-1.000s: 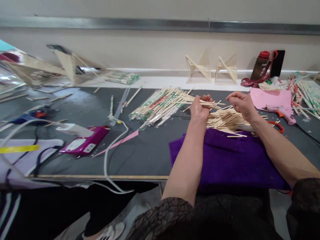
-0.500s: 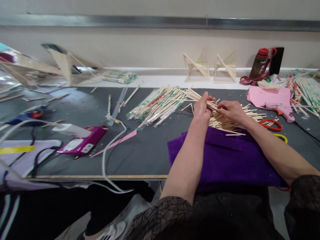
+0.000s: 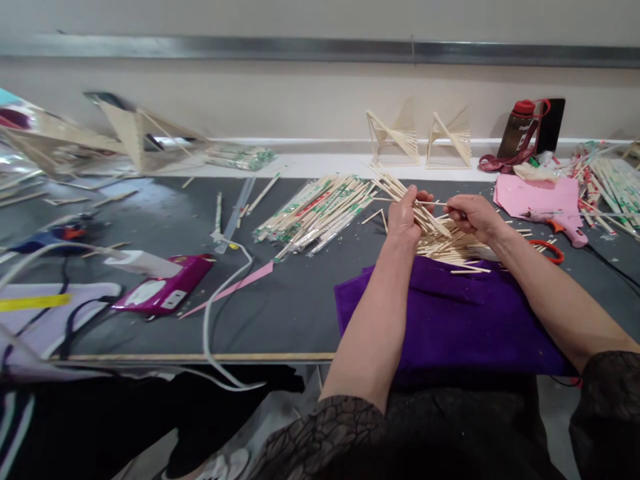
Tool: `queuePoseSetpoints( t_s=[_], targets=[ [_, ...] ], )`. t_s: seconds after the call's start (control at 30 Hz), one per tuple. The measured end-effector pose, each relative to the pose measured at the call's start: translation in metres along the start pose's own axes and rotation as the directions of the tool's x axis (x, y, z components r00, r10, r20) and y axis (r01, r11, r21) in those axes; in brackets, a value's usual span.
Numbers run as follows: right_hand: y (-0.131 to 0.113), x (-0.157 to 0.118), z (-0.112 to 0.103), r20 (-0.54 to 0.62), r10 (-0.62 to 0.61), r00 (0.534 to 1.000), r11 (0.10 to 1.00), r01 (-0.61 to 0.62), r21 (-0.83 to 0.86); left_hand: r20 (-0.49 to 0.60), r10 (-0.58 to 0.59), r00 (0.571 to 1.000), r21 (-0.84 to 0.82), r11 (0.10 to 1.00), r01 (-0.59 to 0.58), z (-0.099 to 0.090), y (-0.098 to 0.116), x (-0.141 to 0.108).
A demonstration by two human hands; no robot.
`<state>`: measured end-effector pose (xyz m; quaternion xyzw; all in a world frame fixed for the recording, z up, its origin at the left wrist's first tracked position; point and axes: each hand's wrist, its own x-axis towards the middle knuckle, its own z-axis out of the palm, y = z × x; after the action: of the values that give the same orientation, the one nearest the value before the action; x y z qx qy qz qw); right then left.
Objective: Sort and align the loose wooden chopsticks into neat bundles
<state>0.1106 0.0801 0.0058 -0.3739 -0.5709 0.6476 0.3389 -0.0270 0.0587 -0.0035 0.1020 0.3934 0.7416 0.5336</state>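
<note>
My left hand (image 3: 407,213) is closed around a bundle of thin wooden sticks (image 3: 391,185), which stick out on both sides of it. To its right, my right hand (image 3: 470,215) pinches the end of a single stick (image 3: 436,204) that reaches across to the left hand. Below both hands lies a pile of loose sticks (image 3: 440,249), partly hidden by them. A purple cloth (image 3: 450,320) covers the desk edge under my forearms. Wrapped chopsticks (image 3: 320,210) lie to the left of my hands.
Two stick frames (image 3: 395,139) stand at the wall. At right are a bottle (image 3: 515,133), pink sheets (image 3: 535,193), a pink glue gun (image 3: 565,230) and orange-handled scissors (image 3: 550,251). At left lie a magenta packet (image 3: 170,287), a white cable (image 3: 207,320) and a blue tool (image 3: 50,235).
My right hand has moved slightly right, away from the left hand, with one stick now stretched between them. The bundle in my left hand has tilted and fanned out more.
</note>
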Motion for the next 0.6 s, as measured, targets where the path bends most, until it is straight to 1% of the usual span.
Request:
queuePoseSetpoints(
  t_s=[0.07,0.17,0.23,0.33,0.4,0.43,0.5,0.57,0.6],
  targets=[
    [-0.001,0.001,-0.001,-0.016,-0.019,1.000,0.999,0.019,0.038,-0.013,0.006,1.000,0.069,0.998,-0.006,0.000,0.001,-0.001],
    [0.000,0.000,0.001,-0.065,-0.091,0.994,0.996,0.091,0.002,0.057,-0.006,0.998,0.133,0.991,-0.002,0.000,0.004,-0.004],
    [0.002,0.000,0.003,-0.051,-0.137,0.989,0.988,0.133,-0.080,0.115,0.002,0.993,0.146,0.989,-0.019,0.001,0.004,-0.005],
    [0.006,0.000,0.003,0.016,-0.176,0.984,0.942,0.173,-0.288,0.138,0.070,0.988,0.182,0.979,-0.095,0.001,0.002,-0.007],
    [0.007,0.000,0.002,0.051,-0.218,0.975,0.856,0.216,-0.470,0.144,0.124,0.982,0.233,0.960,-0.155,0.002,-0.001,-0.008],
    [0.007,0.001,0.002,0.066,-0.242,0.968,0.792,0.237,-0.563,0.152,0.147,0.977,0.257,0.949,-0.183,0.002,-0.002,-0.008],
    [0.006,0.001,0.001,0.101,-0.285,0.953,0.634,0.266,-0.726,0.179,0.184,0.966,0.297,0.926,-0.232,0.001,-0.003,-0.009],
    [0.004,0.000,0.001,0.143,-0.295,0.945,0.496,0.279,-0.822,0.212,0.200,0.957,0.323,0.909,-0.262,0.001,-0.003,-0.010],
    [0.003,0.000,0.002,0.161,-0.291,0.943,0.447,0.282,-0.849,0.225,0.199,0.954,0.332,0.905,-0.267,0.000,-0.002,-0.011]
  ],
)
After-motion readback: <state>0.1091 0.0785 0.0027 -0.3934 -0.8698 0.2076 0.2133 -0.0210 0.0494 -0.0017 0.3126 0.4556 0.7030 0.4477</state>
